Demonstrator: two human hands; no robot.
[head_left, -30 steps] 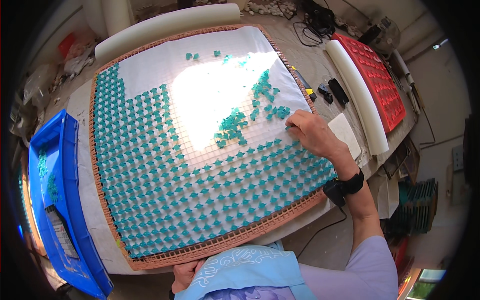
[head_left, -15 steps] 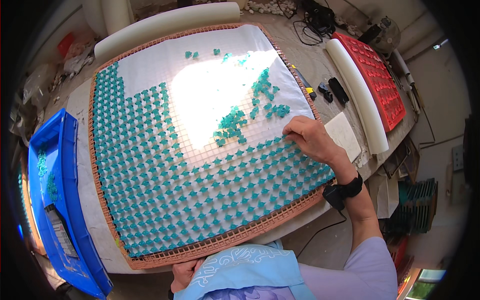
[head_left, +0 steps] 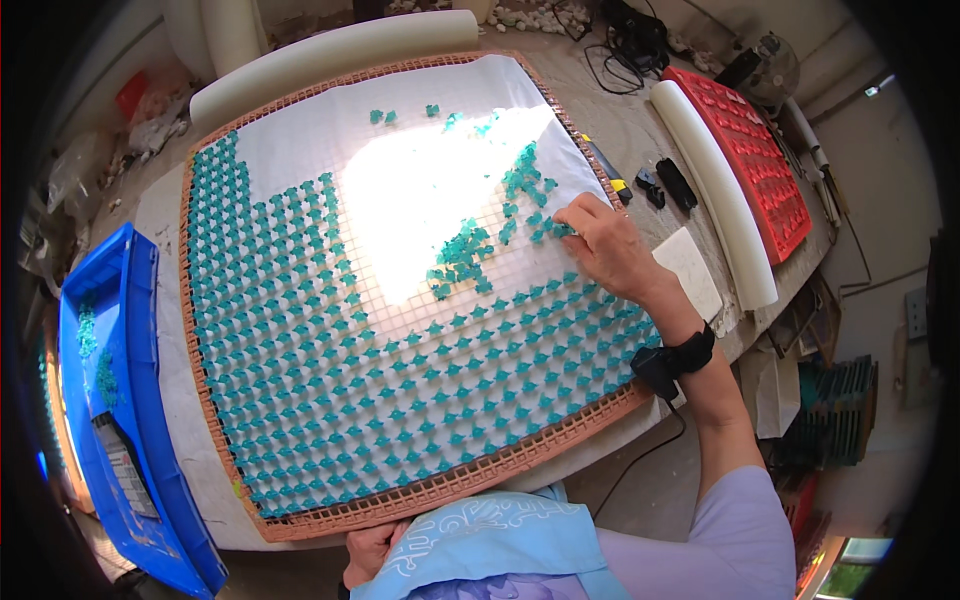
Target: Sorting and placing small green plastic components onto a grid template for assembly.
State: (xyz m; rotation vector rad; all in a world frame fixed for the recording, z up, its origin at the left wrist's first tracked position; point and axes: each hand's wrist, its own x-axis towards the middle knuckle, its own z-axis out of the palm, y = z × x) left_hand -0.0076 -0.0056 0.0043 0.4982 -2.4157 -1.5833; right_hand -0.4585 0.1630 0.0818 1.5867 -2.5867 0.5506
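Observation:
My right hand is over the right side of a large brown lattice tray. Its fingertips are pinched together on a small teal piece beside the loose ones. A loose heap of teal pieces lies on the white gridded sheet that lines the tray. Even rows of the same pieces fill the left side and the near part. My left hand is closed at the tray's near edge, partly behind the light blue apron; what it holds, if anything, is hidden.
A blue bin with some teal pieces stands at the left. White rolls lie behind and to the right of the tray. Further right are a red tray, a white tile and a black cylinder. Bright sunlight washes out the sheet's middle.
My right hand has moved a little away from me and to the left, from the end of a row to the loose teal pieces. My left hand stays in place.

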